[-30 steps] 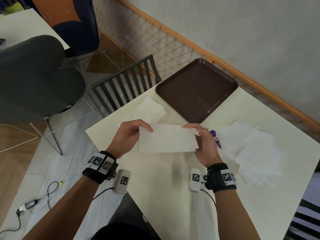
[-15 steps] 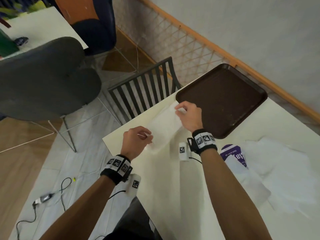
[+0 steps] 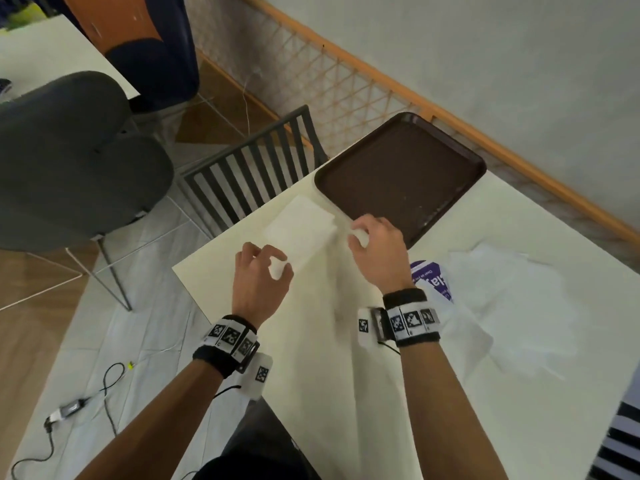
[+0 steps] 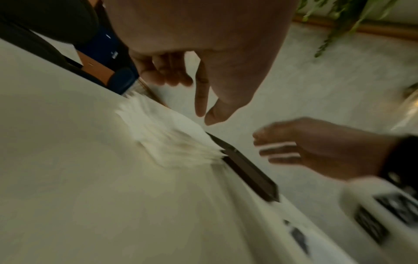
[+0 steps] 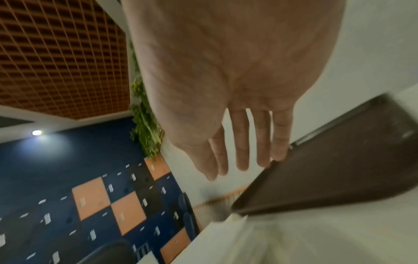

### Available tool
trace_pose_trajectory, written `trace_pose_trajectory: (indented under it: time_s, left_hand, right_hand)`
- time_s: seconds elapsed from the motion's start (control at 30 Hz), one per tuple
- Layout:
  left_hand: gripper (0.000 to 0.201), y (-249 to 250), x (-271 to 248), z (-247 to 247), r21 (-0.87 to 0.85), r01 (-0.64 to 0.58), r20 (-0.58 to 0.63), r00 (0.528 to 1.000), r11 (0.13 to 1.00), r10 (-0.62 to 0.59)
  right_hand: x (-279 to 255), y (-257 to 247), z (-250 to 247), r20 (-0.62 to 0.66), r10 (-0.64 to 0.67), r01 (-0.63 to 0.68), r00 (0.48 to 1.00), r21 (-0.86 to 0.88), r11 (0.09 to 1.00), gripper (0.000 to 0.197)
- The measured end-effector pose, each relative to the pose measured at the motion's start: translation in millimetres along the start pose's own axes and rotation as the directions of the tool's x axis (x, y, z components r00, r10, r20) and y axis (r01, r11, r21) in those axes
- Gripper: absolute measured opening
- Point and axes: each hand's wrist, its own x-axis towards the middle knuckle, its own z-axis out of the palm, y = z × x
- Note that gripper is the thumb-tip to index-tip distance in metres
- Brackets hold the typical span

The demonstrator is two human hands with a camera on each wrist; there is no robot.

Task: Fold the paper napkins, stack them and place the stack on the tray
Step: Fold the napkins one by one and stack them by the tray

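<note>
Napkins are what I am handling, and both my hands hover just over the folded stack with nothing held. My left hand hangs at the stack's near corner, fingers loosely curled and apart from the paper as far as the left wrist view shows; thumb and forefinger point down with a gap between them. My right hand sits at the stack's other side, between it and the brown tray; the right wrist view shows its fingers straight and spread, empty.

The stack lies on the cream table just ahead of my fingertips, its far edge just beside the tray's near rim, perhaps touching it. The tray holds no napkins. Out past my right wrist lies the loose heap of unfolded napkins, with a purple wrapper at its near edge.

I judge the risks from here as follows. The stack's edges look fanned and uneven in the left wrist view, though that picture is blurred, so lifting it from one side could let the upper sheets slide off or spring open. The paper is light and thin; a quick sweep of either hand close over it might shift the top napkin. The stack also lies near the table's left edge, so a push away from the tray could send it over. Moving it over the tray's raised rim could catch the bottom sheet and curl it.
</note>
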Motion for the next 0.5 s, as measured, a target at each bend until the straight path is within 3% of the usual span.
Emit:
trace_pose_trajectory:
  time_s: [0.13,0.23,0.3,0.37,0.5]
  left_hand:
    - [0.010,35,-34,31,-0.087,-0.049,0.207,0.976,0.995,0.066]
    - [0.010,53,-60,59,-0.100,-0.103,0.342,0.931,0.990,0.131]
    - [0.012,64,-74,73,-0.119,-0.133,0.394,0.903,0.984,0.170]
    - [0.017,75,-85,84,-0.156,-0.157,0.431,0.878,0.975,0.210]
    - [0.037,93,-94,96,-0.180,-0.161,0.483,0.845,0.970,0.230]
  right_hand:
    - [-73,83,-39,0.035,0.187,-0.181,0.982,-0.126,0.975,0.032]
    - [-105,129,-54,0.109,0.366,-0.320,0.924,-0.302,0.898,0.075]
    - [-113,143,-54,0.161,0.413,-0.318,0.896,-0.417,0.852,0.092]
    - [-117,148,-55,0.184,0.402,-0.316,0.897,-0.369,0.874,0.082]
    - [-124,146,-59,0.164,0.278,-0.234,0.947,-0.243,0.941,0.030]
